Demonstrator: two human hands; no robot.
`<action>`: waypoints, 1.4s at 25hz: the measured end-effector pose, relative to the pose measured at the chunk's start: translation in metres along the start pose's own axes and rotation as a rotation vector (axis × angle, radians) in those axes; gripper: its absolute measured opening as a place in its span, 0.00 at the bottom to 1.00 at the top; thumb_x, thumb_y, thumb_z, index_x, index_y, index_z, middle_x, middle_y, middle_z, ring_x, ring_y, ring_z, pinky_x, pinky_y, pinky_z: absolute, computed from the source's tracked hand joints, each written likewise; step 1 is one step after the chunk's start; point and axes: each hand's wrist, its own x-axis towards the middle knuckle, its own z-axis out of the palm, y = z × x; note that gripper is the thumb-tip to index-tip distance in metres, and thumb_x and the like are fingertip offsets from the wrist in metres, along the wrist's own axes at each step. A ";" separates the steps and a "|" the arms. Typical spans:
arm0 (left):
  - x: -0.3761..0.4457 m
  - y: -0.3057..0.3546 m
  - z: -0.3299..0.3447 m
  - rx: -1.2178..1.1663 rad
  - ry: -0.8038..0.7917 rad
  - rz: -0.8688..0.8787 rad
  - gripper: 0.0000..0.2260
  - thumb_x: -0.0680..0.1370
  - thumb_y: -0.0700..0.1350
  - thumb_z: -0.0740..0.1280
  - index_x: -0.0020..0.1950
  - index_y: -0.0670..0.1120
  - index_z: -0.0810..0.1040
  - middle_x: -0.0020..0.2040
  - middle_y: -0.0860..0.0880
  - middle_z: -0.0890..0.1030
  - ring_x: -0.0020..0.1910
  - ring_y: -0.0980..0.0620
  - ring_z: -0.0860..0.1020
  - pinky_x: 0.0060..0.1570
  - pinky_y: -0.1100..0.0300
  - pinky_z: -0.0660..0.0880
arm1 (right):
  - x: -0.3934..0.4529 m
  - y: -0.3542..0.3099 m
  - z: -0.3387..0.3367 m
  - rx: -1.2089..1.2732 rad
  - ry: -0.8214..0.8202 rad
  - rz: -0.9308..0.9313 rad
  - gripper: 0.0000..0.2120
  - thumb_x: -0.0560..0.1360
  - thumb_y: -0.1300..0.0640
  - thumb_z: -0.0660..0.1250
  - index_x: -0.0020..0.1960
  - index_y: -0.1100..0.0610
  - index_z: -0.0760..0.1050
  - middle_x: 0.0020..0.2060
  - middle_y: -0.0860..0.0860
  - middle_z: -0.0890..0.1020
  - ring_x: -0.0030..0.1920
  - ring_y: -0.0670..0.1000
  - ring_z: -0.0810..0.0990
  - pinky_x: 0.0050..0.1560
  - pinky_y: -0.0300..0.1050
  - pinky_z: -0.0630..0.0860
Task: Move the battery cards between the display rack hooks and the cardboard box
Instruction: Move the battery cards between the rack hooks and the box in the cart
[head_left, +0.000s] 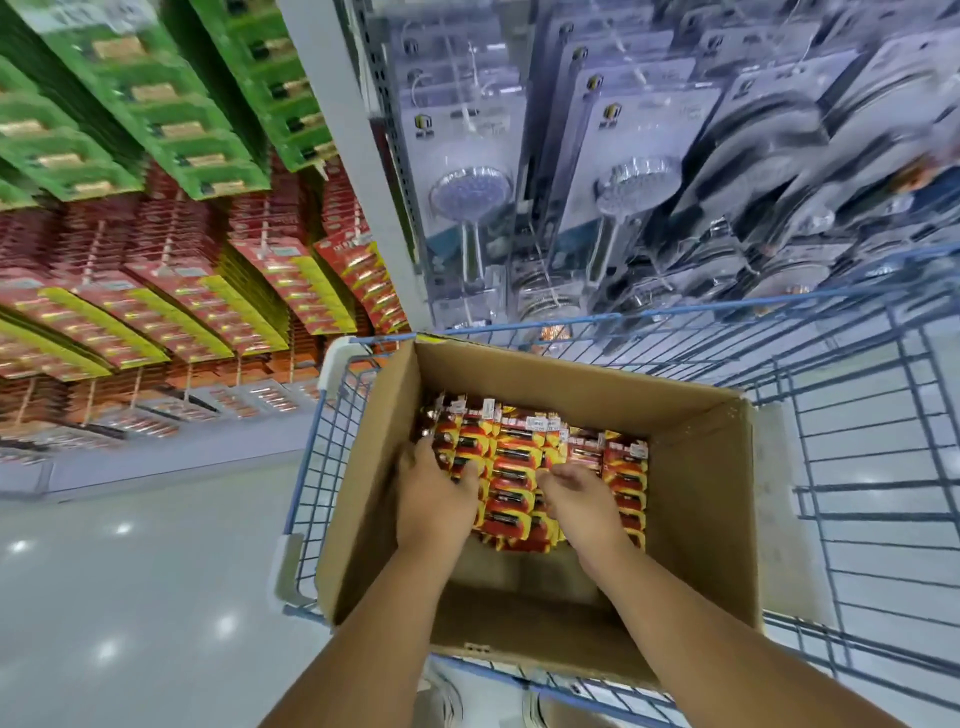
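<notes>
- No print on the red-yellow battery cards (511, 457) is legible.
- Cardboard box (696, 499), in a blue cart (852, 467), holds them.
- Left hand (434, 499) and right hand (579, 501) both curl onto the cards beneath them.

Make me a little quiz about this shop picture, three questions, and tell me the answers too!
1. True or false: both hands are inside the cardboard box.
2. What does the box sit in? A) blue wire cart B) the floor C) a shelf
3. What hangs right of the white post?

Key:
1. True: left hand and right hand are on the battery cards.
2. A
3. Packaged shower heads.
</notes>
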 end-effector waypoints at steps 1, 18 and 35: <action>0.006 -0.003 0.008 0.015 -0.001 -0.025 0.30 0.82 0.54 0.66 0.82 0.51 0.60 0.78 0.46 0.65 0.74 0.42 0.71 0.63 0.46 0.77 | 0.006 0.003 0.003 0.005 -0.003 0.013 0.18 0.81 0.49 0.69 0.70 0.53 0.76 0.59 0.48 0.81 0.61 0.50 0.80 0.65 0.51 0.79; 0.033 -0.030 0.036 0.462 0.016 0.019 0.19 0.86 0.53 0.55 0.73 0.48 0.73 0.73 0.46 0.70 0.71 0.45 0.70 0.68 0.50 0.70 | 0.039 0.011 0.054 -0.054 0.124 0.089 0.16 0.81 0.50 0.69 0.67 0.53 0.75 0.57 0.50 0.83 0.57 0.55 0.82 0.49 0.48 0.81; 0.032 -0.037 0.046 0.123 0.023 0.012 0.25 0.83 0.50 0.67 0.79 0.53 0.67 0.76 0.43 0.66 0.76 0.40 0.66 0.68 0.43 0.74 | 0.028 0.032 -0.011 0.271 0.034 0.167 0.06 0.85 0.56 0.64 0.60 0.49 0.75 0.52 0.50 0.84 0.50 0.52 0.85 0.39 0.48 0.82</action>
